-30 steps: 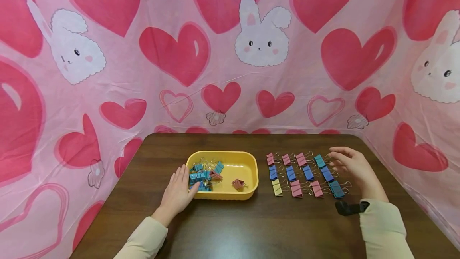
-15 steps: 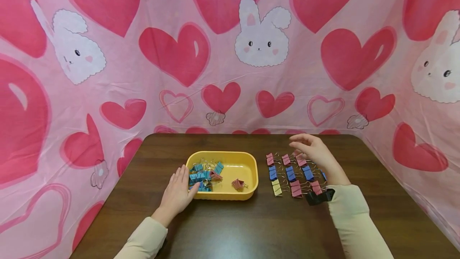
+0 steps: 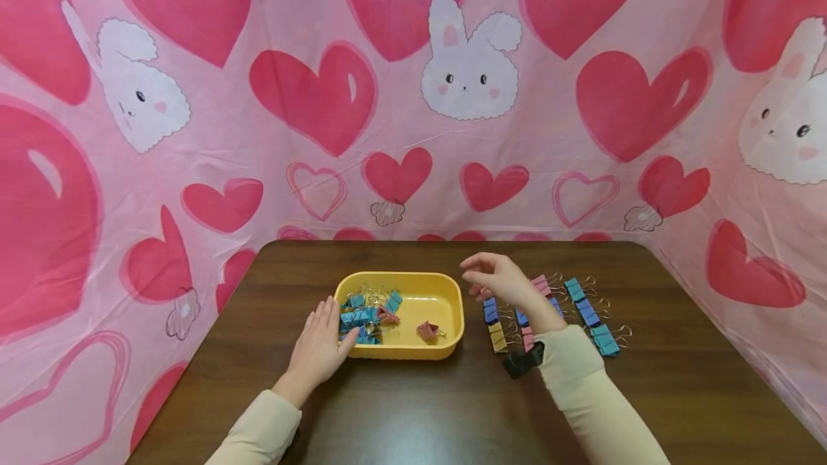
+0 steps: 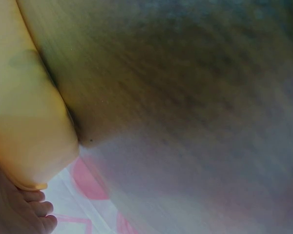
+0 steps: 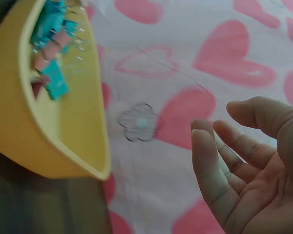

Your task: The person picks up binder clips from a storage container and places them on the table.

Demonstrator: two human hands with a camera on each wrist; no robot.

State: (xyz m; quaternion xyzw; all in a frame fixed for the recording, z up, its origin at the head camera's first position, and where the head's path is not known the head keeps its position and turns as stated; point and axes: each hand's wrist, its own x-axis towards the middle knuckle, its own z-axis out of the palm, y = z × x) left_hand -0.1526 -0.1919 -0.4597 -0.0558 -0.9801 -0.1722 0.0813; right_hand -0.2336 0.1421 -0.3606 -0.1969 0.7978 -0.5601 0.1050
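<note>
A yellow tray (image 3: 452, 336) stands on the table with several blue and teal binder clips (image 3: 358, 317) heaped at its left end. Inside it, toward the right, sits a lone pink binder clip (image 3: 428, 331). My left hand (image 3: 316, 350) rests against the tray's left side, fingers straight and the thumb over the front rim. Just right of the tray, my right hand (image 3: 507, 285) hovers with loosely bent fingers. In the right wrist view nothing lies between its thumb (image 5: 263, 112) and fingers. It hides part of the binder clips laid out below it.
Binder clips lie in rows right of the tray, among them a yellow one (image 3: 497, 338), a blue one (image 3: 587, 312) and teal ones (image 3: 605, 340). The brown table (image 3: 413, 407) ends at a pink heart-patterned cloth (image 3: 400, 128) behind.
My right hand has swept left from the far right end of the clip rows to beside the tray, uncovering the right-hand clips. My left hand and the tray have stayed put.
</note>
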